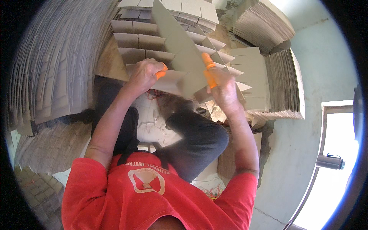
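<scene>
A partly assembled cardboard divider grid (143, 40) lies in front of me, with several cross strips standing in rows. Over its middle, a long cardboard strip (174, 36) slants from the far side toward me. My right hand (222, 84), with orange finger covers, grips the right edge of this long strip near its close end. My left hand (147, 74), also with orange covers on its fingertips, is closed at the grid's near side on the nearest cross strip (172, 80). Its fingertips are partly hidden.
Tall stacks of cardboard sheets (61, 57) rise on the left. Slotted pieces (188, 9) are piled at the far side. More stacks (283, 82) stand to the right against a pale wall (318, 65). My legs (195, 142) are below the grid.
</scene>
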`<act>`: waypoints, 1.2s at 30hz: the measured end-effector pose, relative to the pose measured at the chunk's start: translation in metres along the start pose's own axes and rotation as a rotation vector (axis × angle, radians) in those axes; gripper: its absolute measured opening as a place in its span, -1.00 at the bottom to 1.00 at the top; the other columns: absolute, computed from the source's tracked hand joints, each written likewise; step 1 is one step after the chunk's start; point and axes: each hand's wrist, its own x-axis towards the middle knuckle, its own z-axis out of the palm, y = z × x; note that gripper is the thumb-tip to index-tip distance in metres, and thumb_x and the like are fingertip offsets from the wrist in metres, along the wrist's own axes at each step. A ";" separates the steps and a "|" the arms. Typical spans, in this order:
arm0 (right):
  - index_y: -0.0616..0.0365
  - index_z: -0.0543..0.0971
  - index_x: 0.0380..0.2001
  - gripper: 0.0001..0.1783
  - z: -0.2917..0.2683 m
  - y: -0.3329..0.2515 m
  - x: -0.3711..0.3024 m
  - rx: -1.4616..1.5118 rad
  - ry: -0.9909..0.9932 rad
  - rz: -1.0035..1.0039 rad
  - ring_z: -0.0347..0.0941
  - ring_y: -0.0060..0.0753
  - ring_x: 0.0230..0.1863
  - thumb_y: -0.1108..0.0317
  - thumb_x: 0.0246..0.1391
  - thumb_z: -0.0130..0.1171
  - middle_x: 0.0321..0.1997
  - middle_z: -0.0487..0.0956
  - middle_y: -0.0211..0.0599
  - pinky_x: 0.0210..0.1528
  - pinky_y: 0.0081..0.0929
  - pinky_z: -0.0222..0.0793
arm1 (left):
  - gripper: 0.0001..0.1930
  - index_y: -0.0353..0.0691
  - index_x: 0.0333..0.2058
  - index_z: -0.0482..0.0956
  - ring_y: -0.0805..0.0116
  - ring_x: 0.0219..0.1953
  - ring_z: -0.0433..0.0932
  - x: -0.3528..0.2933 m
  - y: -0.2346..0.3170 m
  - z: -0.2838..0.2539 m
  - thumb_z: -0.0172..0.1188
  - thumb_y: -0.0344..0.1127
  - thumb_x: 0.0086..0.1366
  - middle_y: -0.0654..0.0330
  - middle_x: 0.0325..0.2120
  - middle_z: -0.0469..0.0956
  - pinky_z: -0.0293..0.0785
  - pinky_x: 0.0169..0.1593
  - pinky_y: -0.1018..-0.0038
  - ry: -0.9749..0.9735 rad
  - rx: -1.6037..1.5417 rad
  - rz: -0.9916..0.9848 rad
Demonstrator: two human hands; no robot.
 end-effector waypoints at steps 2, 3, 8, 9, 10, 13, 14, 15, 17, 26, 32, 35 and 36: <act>0.32 0.57 -0.15 -0.73 0.011 -0.001 0.001 -0.010 -0.024 -0.021 0.49 -0.47 -0.59 0.64 0.03 0.20 -0.53 0.54 -0.19 -0.53 -0.52 0.39 | -0.87 -0.29 -0.38 0.64 0.03 -0.41 0.55 -0.001 -0.004 0.003 0.33 -0.48 0.04 0.02 -0.52 0.54 0.48 -0.32 0.20 -0.004 0.027 -0.010; 0.31 0.57 -0.14 -0.72 0.012 -0.001 0.000 0.016 -0.046 0.018 0.49 -0.44 -0.59 0.64 0.02 0.19 -0.51 0.55 -0.16 -0.53 -0.50 0.40 | -0.87 -0.30 -0.38 0.64 0.03 -0.41 0.55 -0.001 -0.006 0.004 0.33 -0.48 0.04 0.02 -0.52 0.55 0.48 -0.32 0.20 -0.009 0.039 -0.014; 0.27 0.56 -0.10 -0.67 0.006 -0.014 0.001 0.152 -0.070 0.171 0.51 -0.16 -0.56 0.65 0.00 0.16 -0.34 0.61 -0.08 -0.48 -0.37 0.44 | -0.86 -0.30 -0.37 0.65 0.05 -0.41 0.56 -0.003 -0.011 0.001 0.35 -0.48 0.03 0.02 -0.51 0.55 0.48 -0.31 0.23 -0.009 0.017 -0.065; 0.26 0.57 -0.09 -0.67 0.008 -0.006 -0.004 0.149 -0.084 0.119 0.52 -0.12 -0.52 0.64 0.01 0.17 -0.31 0.61 -0.09 -0.46 -0.34 0.46 | -0.86 -0.30 -0.37 0.65 0.05 -0.41 0.56 -0.001 -0.009 -0.001 0.35 -0.47 0.03 0.02 -0.51 0.55 0.48 -0.31 0.23 -0.026 0.023 -0.064; 0.24 0.56 -0.06 -0.63 0.015 0.004 -0.013 0.128 -0.110 0.082 0.53 -0.07 -0.49 0.60 -0.01 0.19 -0.31 0.61 -0.08 -0.43 -0.30 0.47 | -0.85 -0.30 -0.37 0.64 0.06 -0.41 0.56 0.002 -0.007 0.000 0.35 -0.47 0.03 0.02 -0.51 0.55 0.48 -0.32 0.24 -0.027 0.013 -0.058; 0.17 0.52 0.11 -0.41 0.045 0.024 -0.034 0.035 -0.206 -0.011 0.53 0.07 -0.36 0.46 -0.09 0.30 -0.33 0.57 -0.02 -0.36 -0.19 0.47 | -0.85 -0.29 -0.36 0.64 0.08 -0.41 0.55 0.009 -0.002 0.005 0.35 -0.47 0.04 0.03 -0.50 0.55 0.47 -0.32 0.27 -0.040 -0.013 -0.041; 0.17 0.54 0.05 -0.49 0.048 0.023 -0.037 0.001 -0.199 0.022 0.56 -0.02 -0.31 0.48 -0.06 0.28 -0.29 0.59 -0.06 -0.34 -0.22 0.49 | -0.85 -0.29 -0.36 0.65 0.09 -0.41 0.56 0.007 -0.004 0.005 0.35 -0.47 0.04 0.03 -0.50 0.55 0.47 -0.32 0.28 -0.048 -0.017 -0.038; 0.17 0.57 -0.02 -0.57 0.048 0.015 -0.035 -0.037 -0.192 0.053 0.58 -0.10 -0.27 0.49 -0.04 0.26 -0.24 0.62 -0.10 -0.33 -0.25 0.51 | -0.84 -0.30 -0.35 0.65 0.10 -0.41 0.56 0.005 -0.005 0.006 0.35 -0.48 0.04 0.04 -0.50 0.56 0.47 -0.32 0.29 -0.051 -0.022 -0.032; 0.09 0.61 -0.07 -0.64 0.039 0.020 -0.041 -0.186 -0.110 0.059 0.60 -0.18 -0.26 0.44 -0.01 0.28 -0.20 0.64 -0.16 -0.31 -0.28 0.55 | -0.84 -0.29 -0.33 0.65 0.11 -0.41 0.56 0.004 -0.003 0.002 0.35 -0.48 0.04 0.05 -0.49 0.56 0.48 -0.32 0.31 -0.056 0.012 -0.029; 0.10 0.41 0.18 -0.39 -0.071 0.189 -0.139 -1.145 0.197 0.719 0.34 -0.05 0.11 0.25 0.04 0.28 0.05 0.46 -0.14 0.00 0.01 0.31 | -0.82 -0.28 -0.31 0.65 0.15 -0.40 0.57 0.005 0.007 0.005 0.37 -0.50 0.05 0.08 -0.47 0.58 0.49 -0.31 0.33 -0.038 0.060 -0.022; 0.13 0.47 -0.07 -0.60 -0.085 0.236 -0.158 -1.117 -0.050 1.063 0.33 -0.03 0.15 0.29 0.01 0.28 0.02 0.47 -0.15 0.03 0.06 0.32 | -0.80 -0.28 -0.30 0.64 0.15 -0.38 0.57 0.005 0.009 -0.001 0.37 -0.50 0.05 0.08 -0.46 0.58 0.49 -0.31 0.33 -0.058 0.114 -0.016; 0.08 0.47 -0.10 -0.67 -0.102 0.243 -0.155 -1.083 0.130 1.082 0.43 -0.02 0.07 0.34 0.03 0.25 -0.05 0.50 -0.13 -0.04 -0.08 0.45 | -0.77 -0.27 -0.27 0.65 0.15 -0.36 0.58 0.005 0.007 0.000 0.38 -0.51 0.04 0.08 -0.42 0.60 0.50 -0.29 0.34 -0.069 0.098 -0.014; 0.08 0.46 -0.10 -0.67 -0.106 0.235 -0.147 -1.036 0.182 1.089 0.46 -0.01 0.04 0.34 0.05 0.24 -0.07 0.52 -0.10 -0.05 -0.08 0.45 | -0.75 -0.27 -0.25 0.65 0.16 -0.36 0.58 0.004 0.005 -0.002 0.38 -0.51 0.03 0.09 -0.41 0.61 0.51 -0.28 0.34 -0.070 0.096 -0.017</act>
